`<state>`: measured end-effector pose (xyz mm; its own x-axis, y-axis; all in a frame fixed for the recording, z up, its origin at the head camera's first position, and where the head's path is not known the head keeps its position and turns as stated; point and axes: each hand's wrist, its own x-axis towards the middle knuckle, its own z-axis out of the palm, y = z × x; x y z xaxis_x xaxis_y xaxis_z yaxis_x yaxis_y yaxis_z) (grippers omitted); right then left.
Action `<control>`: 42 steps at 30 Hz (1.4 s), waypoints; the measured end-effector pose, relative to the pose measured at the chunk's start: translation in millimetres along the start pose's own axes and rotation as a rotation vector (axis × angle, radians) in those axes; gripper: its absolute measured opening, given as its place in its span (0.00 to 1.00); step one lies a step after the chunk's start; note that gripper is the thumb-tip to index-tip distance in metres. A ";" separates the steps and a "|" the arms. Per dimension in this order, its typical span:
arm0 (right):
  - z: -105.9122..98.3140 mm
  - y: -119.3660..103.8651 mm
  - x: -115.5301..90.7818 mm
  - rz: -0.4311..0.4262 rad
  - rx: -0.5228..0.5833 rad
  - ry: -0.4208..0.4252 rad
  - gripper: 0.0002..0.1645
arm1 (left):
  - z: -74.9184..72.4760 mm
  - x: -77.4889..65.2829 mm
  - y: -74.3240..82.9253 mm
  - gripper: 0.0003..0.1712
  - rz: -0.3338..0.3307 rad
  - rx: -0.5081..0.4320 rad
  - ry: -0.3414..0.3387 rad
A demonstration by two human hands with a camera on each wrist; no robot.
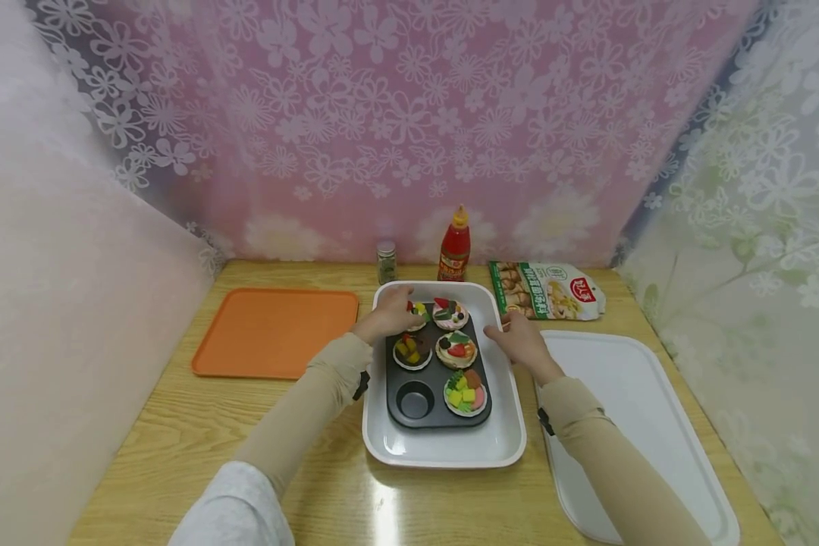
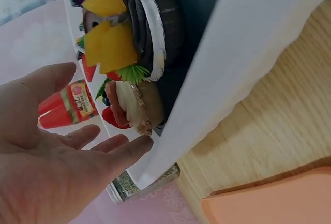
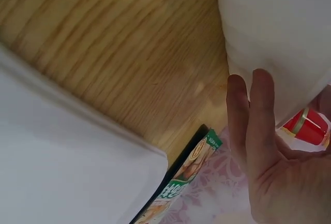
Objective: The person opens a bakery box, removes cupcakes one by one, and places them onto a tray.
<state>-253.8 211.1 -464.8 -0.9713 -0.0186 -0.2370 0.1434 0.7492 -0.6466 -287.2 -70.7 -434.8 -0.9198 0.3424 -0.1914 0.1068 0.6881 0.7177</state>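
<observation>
Cupcakes (image 1: 456, 349), likely light with easily crushed tops and best pinched low by their cases, sat between the hands. At eleven o'clock the left hand (image 1: 386, 315) hung loose-fingered by the farthest-left one; at two, the right hand (image 1: 524, 345) lay beside the outer wall of the white tub (image 1: 444, 449), contact unclear. Neither grasped anything. Five of six cups in the stiff-looking muffin pan (image 1: 437, 417) held cupcakes; the slick-looking tub held that pan. An orange tray (image 1: 273, 334) lay at nine.
</observation>
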 end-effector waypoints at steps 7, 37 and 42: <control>0.2 -3.7 4.3 -0.020 -0.027 -0.005 0.21 | 2.1 7.4 -3.6 0.44 -0.019 0.056 -0.023; 4.7 -1.1 15.2 -0.053 -0.129 -0.007 0.16 | 14.6 19.2 7.2 0.23 -0.125 0.448 -0.023; 5.7 -0.9 16.2 -0.045 -0.119 -0.003 0.17 | 15.3 18.8 4.1 0.20 -0.099 0.436 0.007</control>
<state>-268.6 206.4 -472.2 -0.9757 -0.0555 -0.2120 0.0764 0.8207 -0.5663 -298.3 -51.6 -445.7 -0.9362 0.2576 -0.2393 0.1653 0.9233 0.3468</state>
